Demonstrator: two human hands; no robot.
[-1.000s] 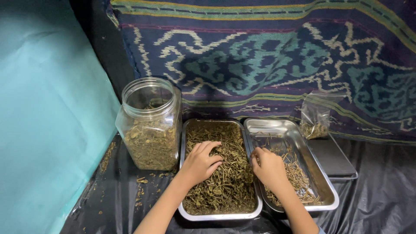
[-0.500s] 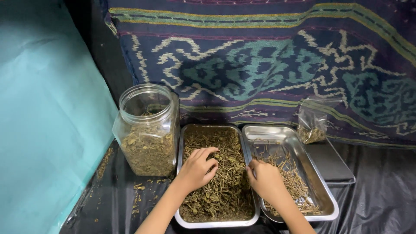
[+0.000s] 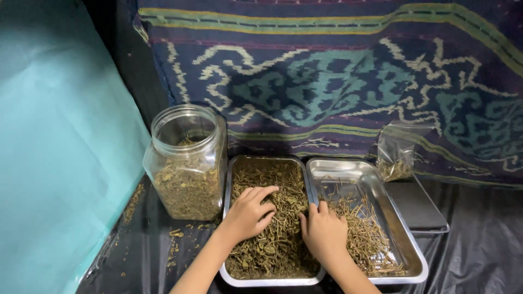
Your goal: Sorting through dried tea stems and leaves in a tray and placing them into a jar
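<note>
Your right hand (image 3: 324,233) has shifted left off the right-hand steel tray of pale stems (image 3: 400,226) into the left-hand steel tray of dried green herb (image 3: 227,179), centre bottom. So both hands work one tray now. Left hand (image 3: 249,211) lies fingers curled on the herb; whether either grip holds anything, can't tell. Count: two trays, one clear plastic jar (image 3: 187,162), one small clear bag (image 3: 396,152).

Single head view, looking steeply down, close over two steel trays (image 3: 404,239)
</note>
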